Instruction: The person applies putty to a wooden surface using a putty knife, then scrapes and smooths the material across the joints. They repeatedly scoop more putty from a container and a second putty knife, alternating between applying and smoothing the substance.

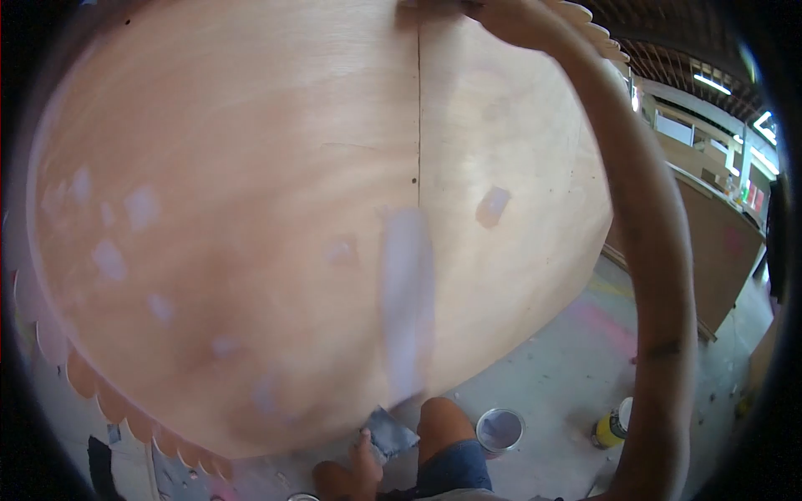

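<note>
A large pale wooden panel (251, 150) with scalloped edges fills the view, split by a dark vertical seam. Light filler patches dot it, and a long filler strip (407, 292) runs below the seam. My right hand (501, 18) is raised to the seam's upper end; its fingers are blurred at the frame's top, around a dark object I cannot make out. Low in the view, my left hand (366, 459) grips a flat grey filler-smeared plate (391, 434) beside my knee, close to the panel's lower edge.
An open can (499, 430) of light filler stands on the floor right of my knee. Further right is a yellow-labelled can (612, 424). A brown counter (710, 250) stands at the right. Scraps lie on the floor at lower left.
</note>
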`<state>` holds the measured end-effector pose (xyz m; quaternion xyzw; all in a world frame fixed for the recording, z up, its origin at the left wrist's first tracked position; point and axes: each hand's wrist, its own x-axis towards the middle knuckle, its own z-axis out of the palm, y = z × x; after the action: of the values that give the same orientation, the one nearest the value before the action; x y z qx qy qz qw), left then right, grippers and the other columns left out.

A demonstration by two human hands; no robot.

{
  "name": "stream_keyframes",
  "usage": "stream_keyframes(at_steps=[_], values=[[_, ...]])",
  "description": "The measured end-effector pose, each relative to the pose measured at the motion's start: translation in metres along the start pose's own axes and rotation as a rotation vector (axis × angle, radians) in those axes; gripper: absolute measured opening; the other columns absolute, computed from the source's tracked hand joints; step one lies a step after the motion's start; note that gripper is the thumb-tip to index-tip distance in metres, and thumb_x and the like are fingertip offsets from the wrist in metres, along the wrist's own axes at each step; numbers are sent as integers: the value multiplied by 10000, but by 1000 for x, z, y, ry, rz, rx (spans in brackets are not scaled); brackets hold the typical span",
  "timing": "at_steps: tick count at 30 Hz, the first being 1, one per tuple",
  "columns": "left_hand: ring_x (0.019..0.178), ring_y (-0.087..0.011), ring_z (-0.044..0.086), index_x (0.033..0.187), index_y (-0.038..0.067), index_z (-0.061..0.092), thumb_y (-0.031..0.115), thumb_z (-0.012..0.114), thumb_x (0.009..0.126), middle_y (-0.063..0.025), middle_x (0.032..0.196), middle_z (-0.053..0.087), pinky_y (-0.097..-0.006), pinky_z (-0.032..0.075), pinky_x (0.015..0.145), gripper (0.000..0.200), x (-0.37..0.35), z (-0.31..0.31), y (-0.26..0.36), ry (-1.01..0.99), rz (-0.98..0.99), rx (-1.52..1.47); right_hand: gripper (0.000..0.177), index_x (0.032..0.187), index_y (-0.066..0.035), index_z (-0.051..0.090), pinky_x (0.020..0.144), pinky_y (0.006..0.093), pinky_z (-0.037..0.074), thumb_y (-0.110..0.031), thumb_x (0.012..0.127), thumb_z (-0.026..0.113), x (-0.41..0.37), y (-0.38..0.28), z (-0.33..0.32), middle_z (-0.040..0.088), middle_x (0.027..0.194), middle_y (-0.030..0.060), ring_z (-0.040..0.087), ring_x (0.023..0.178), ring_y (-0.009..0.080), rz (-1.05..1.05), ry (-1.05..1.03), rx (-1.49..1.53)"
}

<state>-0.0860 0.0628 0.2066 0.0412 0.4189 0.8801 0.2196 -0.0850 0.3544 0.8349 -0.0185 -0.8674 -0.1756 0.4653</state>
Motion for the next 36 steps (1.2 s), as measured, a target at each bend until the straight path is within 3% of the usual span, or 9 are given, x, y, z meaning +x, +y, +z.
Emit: stream_keyframes(at_steps=[8,10,14,20,24,29,31,34,36], values=[[964,-305,640,1257,54,501,412,507,960,-134,1089,618,-497,554,717,465,-30,100,59,-255,280,-136,338,1230,-77,606,961,383,448,-89,894,561,-237,-92,39,614,1179,114,588,1093,215,-312,147,881],[974,-271,639,1244,28,529,400,421,999,-146,1144,619,-456,529,841,458,-36,116,77,-486,-183,-886,308,1131,-54,666,1047,400,391,-136,836,706,-301,-145,34,577,1273,129,527,1205,256,374,-631,1351],[756,-222,697,1251,57,516,359,469,1001,-132,1062,671,-314,540,449,395,-58,135,104,-198,-113,-679,508,1267,-93,580,1045,403,392,-26,785,727,-364,-209,74,507,1280,169,480,1220,371,-203,-122,1474],[557,-224,654,1232,46,506,447,505,960,-142,914,660,-286,469,334,485,-81,105,111,-190,126,-288,468,1276,-31,536,1016,440,402,36,819,608,-372,-202,113,481,1272,218,473,1207,392,4,-441,1175],[555,-232,654,1210,22,518,459,583,909,-165,904,652,-318,485,332,535,-65,102,102,9,84,-442,365,1228,-35,557,1022,451,394,-81,867,585,-399,-256,122,508,1263,222,511,1166,400,-166,350,1844],[649,-201,664,1211,19,520,336,598,942,-106,919,643,-347,512,414,422,-97,97,113,-106,212,-186,459,1225,-32,551,915,425,475,-60,787,685,-395,-253,136,556,1220,183,566,1110,320,-51,-428,1187],[654,-215,671,1214,18,517,408,562,936,-120,938,648,-332,497,388,481,-88,94,121,-50,169,-246,316,1156,12,563,795,328,521,-247,979,526,-420,-257,141,600,1030,149,630,892,242,1153,-78,2002],[735,-225,681,1222,19,508,521,476,939,-133,1009,647,-323,501,403,577,-79,71,112,-63,71,-277,351,1142,0,562,575,276,522,-315,999,502,-408,-235,112,626,800,93,624,643,205,438,-641,3262],[712,-227,674,1225,5,505,477,516,937,-126,1015,641,-316,503,401,554,-73,78,101,20,209,-316,317,1066,-24,574,407,253,437,-328,984,541,-412,-242,112,600,674,73,517,427,160,681,-899,2936]])
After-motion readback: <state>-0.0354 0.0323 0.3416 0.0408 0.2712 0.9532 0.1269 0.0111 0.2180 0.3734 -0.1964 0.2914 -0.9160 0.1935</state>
